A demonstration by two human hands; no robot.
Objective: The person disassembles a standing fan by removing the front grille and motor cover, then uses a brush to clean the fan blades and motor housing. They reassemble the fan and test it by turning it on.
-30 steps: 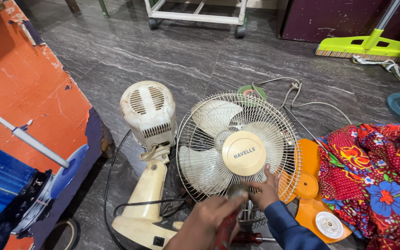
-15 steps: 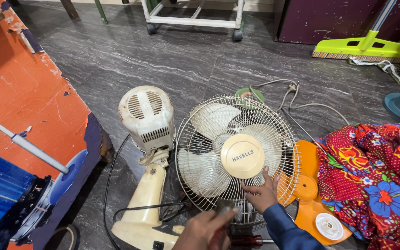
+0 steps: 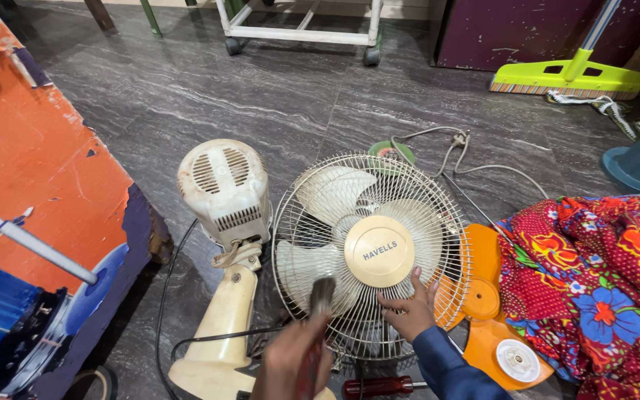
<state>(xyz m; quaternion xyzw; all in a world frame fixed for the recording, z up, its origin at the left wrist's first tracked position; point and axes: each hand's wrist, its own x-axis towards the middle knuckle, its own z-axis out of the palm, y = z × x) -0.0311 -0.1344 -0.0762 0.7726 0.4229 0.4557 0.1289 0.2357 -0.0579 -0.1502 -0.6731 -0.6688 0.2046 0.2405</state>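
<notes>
A cream table fan's wire guard [image 3: 438, 222], with pale blades and a round cream hub cap [image 3: 379, 250], lies face up on the grey floor. My right hand [image 3: 407, 311], in a blue sleeve, presses flat on the guard's lower part just below the hub cap. My left hand [image 3: 290, 359] is blurred at the bottom centre. It grips a red-handled tool [image 3: 318, 311] whose dark tip touches the guard's lower left wires. The fan's cream motor housing [image 3: 224, 185] and stand [image 3: 224, 326] lie just left of the guard.
Under the guard's right side lie orange plastic parts [image 3: 487, 296], next to a red floral cloth [image 3: 594, 289]. A red-handled screwdriver [image 3: 379, 386] rests on the floor by my wrist. A grey cable [image 3: 453, 159] and a green roll [image 3: 392, 151] lie behind. An orange and blue board [image 3: 31, 185] fills the left.
My left hand has come up with the tool, whose tip has reached the guard. My right hand has shifted a little on the guard below the hub cap.
</notes>
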